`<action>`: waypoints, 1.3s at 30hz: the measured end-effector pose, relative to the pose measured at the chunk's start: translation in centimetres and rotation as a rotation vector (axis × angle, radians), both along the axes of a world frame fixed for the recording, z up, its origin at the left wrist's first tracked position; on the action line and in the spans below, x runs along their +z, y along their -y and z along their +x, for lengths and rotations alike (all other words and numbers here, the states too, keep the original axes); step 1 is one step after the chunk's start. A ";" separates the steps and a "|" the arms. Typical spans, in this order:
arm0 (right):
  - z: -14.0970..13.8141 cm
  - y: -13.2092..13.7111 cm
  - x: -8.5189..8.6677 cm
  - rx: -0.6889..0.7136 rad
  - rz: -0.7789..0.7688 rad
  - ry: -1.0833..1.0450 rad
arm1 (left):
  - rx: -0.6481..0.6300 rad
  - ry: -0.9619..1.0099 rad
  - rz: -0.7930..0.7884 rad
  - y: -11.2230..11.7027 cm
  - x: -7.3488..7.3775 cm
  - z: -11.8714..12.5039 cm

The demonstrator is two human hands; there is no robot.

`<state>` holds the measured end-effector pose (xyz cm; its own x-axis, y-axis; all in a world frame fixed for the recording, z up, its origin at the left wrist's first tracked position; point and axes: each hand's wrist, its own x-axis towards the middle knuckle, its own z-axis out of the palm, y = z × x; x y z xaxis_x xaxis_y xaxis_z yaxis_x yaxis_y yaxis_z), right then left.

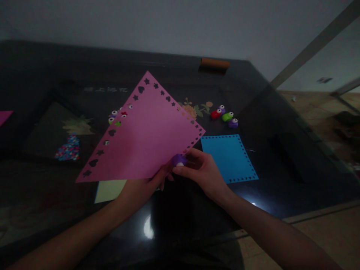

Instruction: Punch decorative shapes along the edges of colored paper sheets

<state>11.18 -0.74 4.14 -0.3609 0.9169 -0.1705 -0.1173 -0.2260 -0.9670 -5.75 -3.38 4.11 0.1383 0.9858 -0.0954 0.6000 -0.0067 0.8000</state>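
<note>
A pink sheet of paper (146, 138), with star, heart and other shapes cut out along three of its sides, is held above the table with one corner pointing away from me. My left hand (149, 183) grips it near its lower edge, fingers partly hidden under the sheet. A small purple craft punch (179, 160) with a white button sits at the paper's near right edge. My right hand (204, 170) is closed around this punch, thumb close to the button. Whether the paper lies inside the punch's slot I cannot tell.
A blue sheet with punched edges (229, 157) lies at right. Beyond it stand several coloured punches (225, 116); more (113, 116) show past the pink sheet's left edge. Colourful confetti (69, 149) lies left, a pale yellow sheet (109, 190) below, a brown roll (215, 63) at the back.
</note>
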 end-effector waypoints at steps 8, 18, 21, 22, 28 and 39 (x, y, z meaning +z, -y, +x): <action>0.0 0.0 0.1 0.026 -0.015 0.020 | 0.006 0.004 -0.019 -0.1 0.0 -0.1; 0.6 -0.4 -0.4 -0.017 -0.049 0.058 | 0.073 0.056 -0.020 -0.2 0.4 -0.1; 0.8 -0.7 -0.2 -0.037 -0.039 0.040 | 0.084 0.047 -0.013 -0.4 0.4 -0.4; 0.9 -0.8 -0.2 -0.052 -0.036 0.032 | 0.087 0.038 -0.014 -0.4 0.3 -0.5; 1.3 -1.2 -0.1 -0.112 -0.104 -0.053 | 0.115 0.049 -0.015 -0.6 0.2 -0.7; 1.6 -1.7 -0.6 -0.055 -0.154 -0.051 | 0.117 0.026 -0.022 -0.8 0.1 -0.7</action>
<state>12.79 0.92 3.59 -0.3225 0.8999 -0.2936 -0.1815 -0.3632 -0.9138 -6.43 -2.61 4.17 0.0256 0.9930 -0.1152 0.5745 0.0797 0.8146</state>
